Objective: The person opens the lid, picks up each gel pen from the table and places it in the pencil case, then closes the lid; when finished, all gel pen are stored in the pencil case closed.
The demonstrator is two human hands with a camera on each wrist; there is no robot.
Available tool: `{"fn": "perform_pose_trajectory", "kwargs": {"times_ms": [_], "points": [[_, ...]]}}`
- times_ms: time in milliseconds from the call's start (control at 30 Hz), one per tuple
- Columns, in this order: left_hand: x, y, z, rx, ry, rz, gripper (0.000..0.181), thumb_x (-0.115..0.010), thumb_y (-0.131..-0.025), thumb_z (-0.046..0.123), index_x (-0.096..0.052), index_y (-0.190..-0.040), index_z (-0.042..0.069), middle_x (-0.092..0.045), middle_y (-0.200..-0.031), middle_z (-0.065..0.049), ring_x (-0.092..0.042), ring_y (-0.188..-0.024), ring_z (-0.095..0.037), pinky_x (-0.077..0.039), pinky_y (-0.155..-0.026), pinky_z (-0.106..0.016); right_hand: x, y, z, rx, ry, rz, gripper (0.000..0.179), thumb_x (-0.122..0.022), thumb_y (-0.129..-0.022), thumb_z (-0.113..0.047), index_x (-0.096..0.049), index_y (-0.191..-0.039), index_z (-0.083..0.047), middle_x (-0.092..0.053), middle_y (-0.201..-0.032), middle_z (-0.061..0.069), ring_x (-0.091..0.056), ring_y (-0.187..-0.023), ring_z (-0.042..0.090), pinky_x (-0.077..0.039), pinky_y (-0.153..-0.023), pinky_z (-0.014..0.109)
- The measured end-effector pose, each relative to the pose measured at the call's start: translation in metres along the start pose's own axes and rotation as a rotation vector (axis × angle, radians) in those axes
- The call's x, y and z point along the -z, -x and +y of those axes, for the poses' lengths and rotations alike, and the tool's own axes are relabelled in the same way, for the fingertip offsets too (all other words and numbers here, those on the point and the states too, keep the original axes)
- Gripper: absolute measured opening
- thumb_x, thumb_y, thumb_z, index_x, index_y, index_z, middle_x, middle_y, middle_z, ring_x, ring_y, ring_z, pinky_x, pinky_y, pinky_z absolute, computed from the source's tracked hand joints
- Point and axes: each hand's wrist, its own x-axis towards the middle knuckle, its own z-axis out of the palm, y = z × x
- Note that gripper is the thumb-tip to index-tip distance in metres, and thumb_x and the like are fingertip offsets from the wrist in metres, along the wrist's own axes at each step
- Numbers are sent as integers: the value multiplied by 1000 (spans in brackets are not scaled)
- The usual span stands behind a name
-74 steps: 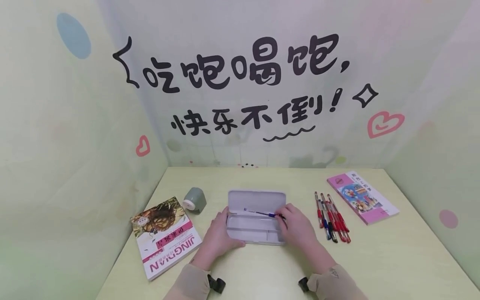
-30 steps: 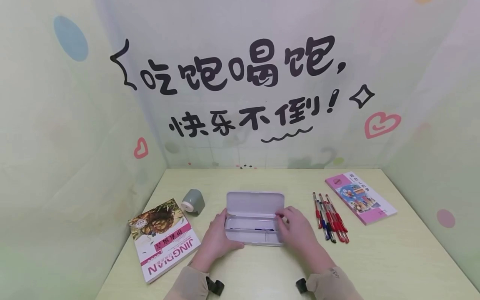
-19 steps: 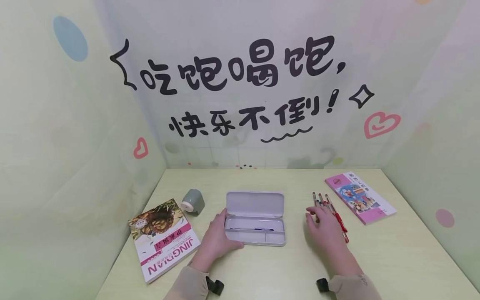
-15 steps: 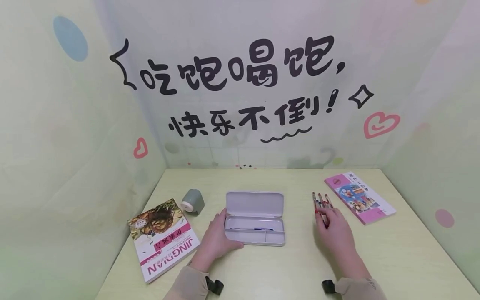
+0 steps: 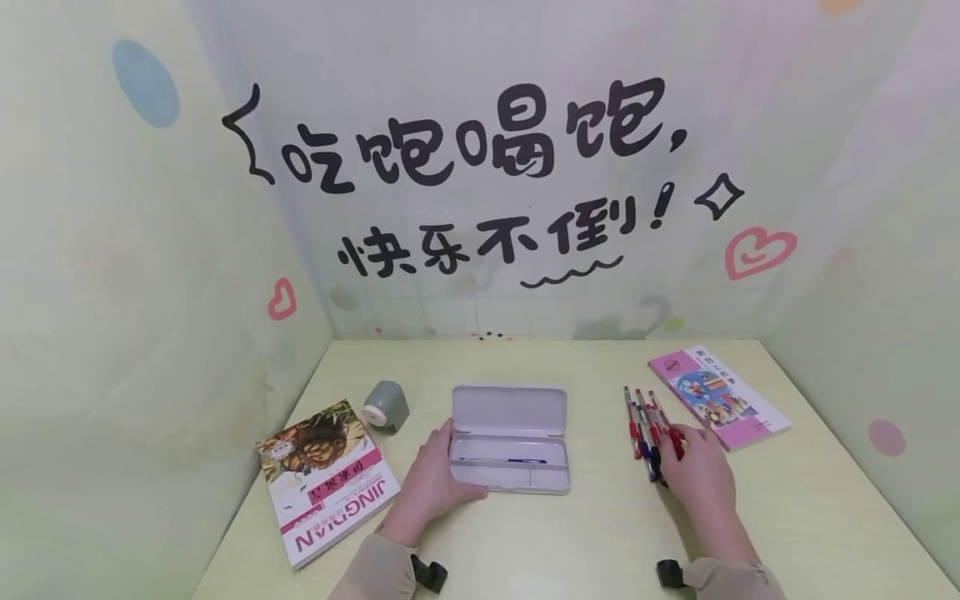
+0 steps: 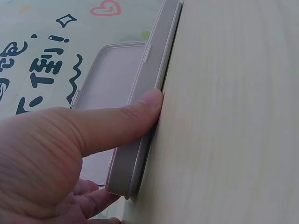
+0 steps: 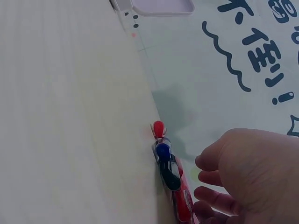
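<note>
My left hand (image 5: 435, 482) holds the left end of an opened pale pencil case (image 5: 510, 410), and in the left wrist view the thumb presses on its front wall (image 6: 156, 56). One blue pen (image 5: 527, 461) lies in the case's rear compartment. Beyond the case's right side, my right hand (image 5: 702, 477) reaches over a bunch of red, blue and black pens (image 5: 637, 437), covering the lower right ones. In the right wrist view its loosely bent fingers (image 7: 218, 198) are beside the pens (image 7: 170, 175), with none visibly pinched.
A grey-green pencil sharpener (image 5: 387, 406) stands behind a book with a brown picture cover (image 5: 327, 483) on the left. At the back right lies a pink and white book (image 5: 718, 397). Printed curtains (image 5: 525, 308) enclose the table's back and sides.
My right hand lets go of the blue pen, now inside the case, and moves right to the bunch of pens, shifting toward its right side. The left hand stays on the case.
</note>
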Motion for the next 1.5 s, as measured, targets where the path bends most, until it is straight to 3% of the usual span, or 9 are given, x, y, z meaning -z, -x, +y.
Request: {"fn": "perform_pose_trajectory", "kwargs": {"times_ms": [633, 1067, 1333, 1500], "points": [[0, -1, 0, 8, 0, -8, 134, -106, -68, 36, -29, -173, 4, -45, -172, -26, -39, -160, -54, -38, -130, -71, 4, -7, 10, -158, 49, -76, 53, -51, -108, -22, -55, -149, 11, -55, -143, 44, -59, -126, 62, -58, -94, 70], [-1, -1, -1, 2, 8, -8, 134, -106, -68, 36, -29, -173, 5, -46, -171, -25, -42, -159, -53, -41, -129, -69, 2, -11, 13, -160, 47, -69, 45, -54, -107, -20, -64, -136, 14, -70, -124, 38, -70, -96, 45, -60, -76, 56], [-1, 0, -1, 4, 3, -9, 134, -106, -68, 37, -29, -173, 4, -45, -172, -25, -40, -160, -53, -40, -129, -70, 1, -9, 10, -182, 21, -43, 47, -52, -107, -20, -62, -137, 14, -60, -125, 39, -64, -98, 46, -58, -75, 54], [0, 0, -1, 2, 8, -8, 134, -106, -68, 36, -29, -173, 5, -45, -171, -25, -41, -159, -54, -40, -129, -70, 1, -7, 4, -148, 14, -1, 47, -52, -109, -22, -62, -140, 12, -57, -131, 38, -62, -105, 48, -59, -80, 59]]}}
